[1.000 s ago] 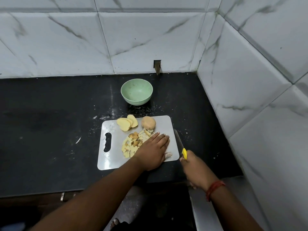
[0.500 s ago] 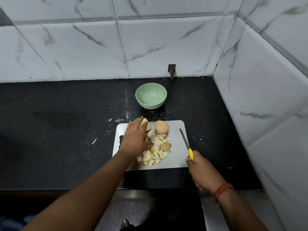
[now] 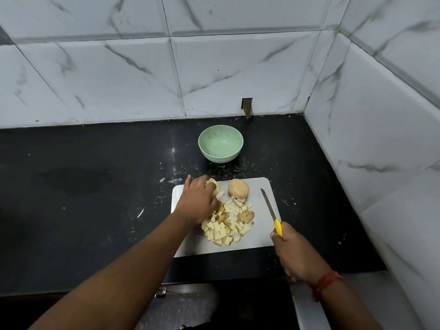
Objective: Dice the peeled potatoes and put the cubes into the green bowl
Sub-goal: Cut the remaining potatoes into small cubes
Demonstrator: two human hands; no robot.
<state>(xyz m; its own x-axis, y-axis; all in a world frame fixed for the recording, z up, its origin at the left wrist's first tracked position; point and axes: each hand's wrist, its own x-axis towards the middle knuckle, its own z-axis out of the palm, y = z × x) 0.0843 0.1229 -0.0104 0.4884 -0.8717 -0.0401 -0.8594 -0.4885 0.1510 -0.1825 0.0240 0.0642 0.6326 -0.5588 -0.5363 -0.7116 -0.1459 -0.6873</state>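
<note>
Potato cubes [image 3: 226, 222] lie heaped mid-board on the white cutting board [image 3: 257, 244], just right of the left hand [image 3: 196, 203], whose fingers curl over potato slices [image 3: 214, 186] at the board's far left corner. Beside them sits a whole peeled potato [image 3: 238, 188]. Right hand [image 3: 297, 253] grips the yellow-handled knife [image 3: 271, 211], blade over the board's right edge. Green bowl [image 3: 220, 143] stands beyond, apart from both hands.
</note>
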